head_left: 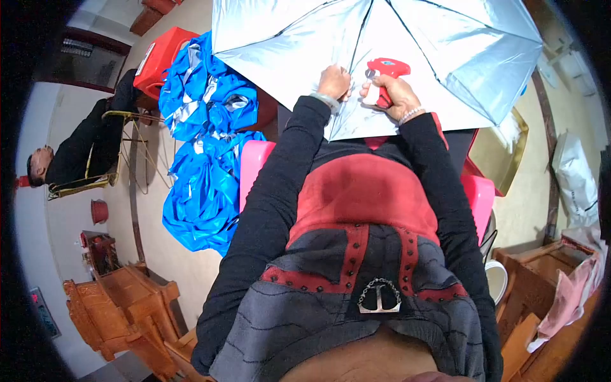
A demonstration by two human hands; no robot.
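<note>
A spread umbrella canopy (407, 38), silver with thin dark ribs, lies in front of me and reaches past the top of the view. My left hand (335, 83) is closed over the canopy near its close edge, fingers curled down; what they pinch is mostly hidden. Just to its right, my right hand (396, 95) grips a red and white hand tool (388, 66), whose red rounded head points away from me over the silver cloth. The exact kind of tool cannot be made out.
Crumpled blue and silver sheets (207, 184) pile up at my left, beside a red container (167, 60). Someone in black reclines on a yellow-framed chair (89, 184) farther left. A yellowish box (503, 153) stands right, with wooden furniture (121, 312) behind.
</note>
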